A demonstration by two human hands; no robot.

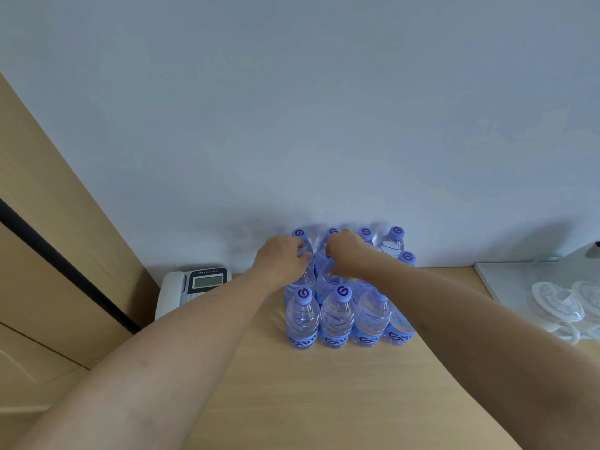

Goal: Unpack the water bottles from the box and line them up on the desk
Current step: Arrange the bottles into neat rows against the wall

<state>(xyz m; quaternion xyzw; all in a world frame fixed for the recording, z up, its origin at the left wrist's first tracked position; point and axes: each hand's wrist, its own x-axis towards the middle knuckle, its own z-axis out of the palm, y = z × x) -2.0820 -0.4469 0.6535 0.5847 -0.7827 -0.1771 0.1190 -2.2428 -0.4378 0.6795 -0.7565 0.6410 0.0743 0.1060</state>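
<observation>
A: State the orientation of the water bottles (337,316).

B: All are standing upright on the desk (324,401), long axis vertical, purple caps pointing up. They are packed side by side in a block against the wall (292,125), labels facing the camera on the near row.

A: What is the left hand (282,259) doing?

B: It is closing around the shoulder of one bottle in the second row, fingers curling over its far side. The capped bottle of the back row is standing just beyond its fingertips; the near-row bottles are standing just below the wrist.

A: And the right hand (349,253)?

B: It is gripping the neighbouring bottle, immediately right of the left hand, fingers bent downward around the neck area. That bottle's cap is hidden under the hand. The two hands are sitting nearly knuckle to knuckle, one bottle each.

A: Anything else within reach?

B: A desk telephone (191,287) is lying left of the left forearm. A white tray (506,287) carrying clear plastic items is lying right of the right forearm, well apart from the bottles.
</observation>
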